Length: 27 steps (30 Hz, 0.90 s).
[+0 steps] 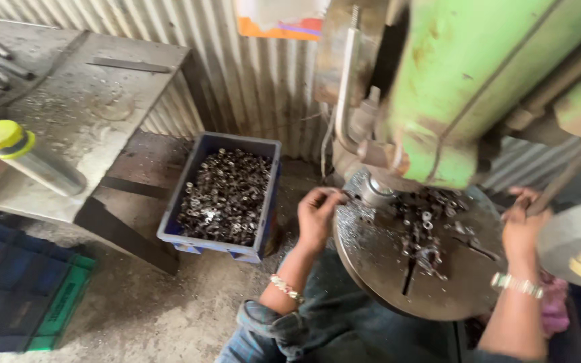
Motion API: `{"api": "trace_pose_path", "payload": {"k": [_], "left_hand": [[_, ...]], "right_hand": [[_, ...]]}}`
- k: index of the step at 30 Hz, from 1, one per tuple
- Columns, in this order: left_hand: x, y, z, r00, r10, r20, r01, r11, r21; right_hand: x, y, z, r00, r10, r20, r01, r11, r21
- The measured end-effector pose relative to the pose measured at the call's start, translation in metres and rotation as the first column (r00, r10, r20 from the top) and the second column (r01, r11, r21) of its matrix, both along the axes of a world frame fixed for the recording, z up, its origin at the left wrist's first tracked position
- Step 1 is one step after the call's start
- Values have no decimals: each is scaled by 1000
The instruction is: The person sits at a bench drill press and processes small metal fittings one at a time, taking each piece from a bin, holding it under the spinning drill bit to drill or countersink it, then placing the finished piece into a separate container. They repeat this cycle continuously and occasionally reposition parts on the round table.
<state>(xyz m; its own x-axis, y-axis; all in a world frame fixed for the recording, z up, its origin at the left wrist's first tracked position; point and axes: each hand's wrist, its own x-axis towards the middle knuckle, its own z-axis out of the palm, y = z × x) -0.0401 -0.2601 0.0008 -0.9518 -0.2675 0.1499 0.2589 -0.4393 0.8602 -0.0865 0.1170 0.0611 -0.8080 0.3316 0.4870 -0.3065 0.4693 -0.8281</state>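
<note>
My left hand [317, 216] rests at the left rim of a round steel machine table [371, 269], its fingers pinched on a small metal part right beside the spindle tip [373, 191] of a green drill press [465, 87]. My right hand [522, 225] is closed around a dark lever handle [559, 185] at the right of the machine. Several small metal rings [428, 222] lie scattered on the round table between the two hands. Both wrists wear bracelets.
A blue plastic crate [267, 202] filled with small metal rings stands on the floor to the left. Beyond it is a dusty metal workbench [95, 101] with a yellow-capped steel bottle [25, 158]. Blue and green crates [21, 296] sit bottom left. Corrugated sheet wall behind.
</note>
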Motion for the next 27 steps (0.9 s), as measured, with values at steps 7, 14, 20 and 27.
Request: {"api": "trace_pose_path", "payload": {"k": [7,14,20,27], "left_hand": [[-10,11,-2,962,71,265,-80,997,22],[-15,16,-1,947,99,305,-73,993,-97],[-26,14,-13,918,-254,303,174,948,268],[-27,15,-11,899,-268,345,213,958,190]], "right_hand": [[69,48,-29,935,-277,224,56,736,674],[60,48,-39,986,-167,5,129,783,609],[40,18,-14,986,-80,146,73,996,55],[-63,-5,22,953,43,-300,79,921,382]]}}
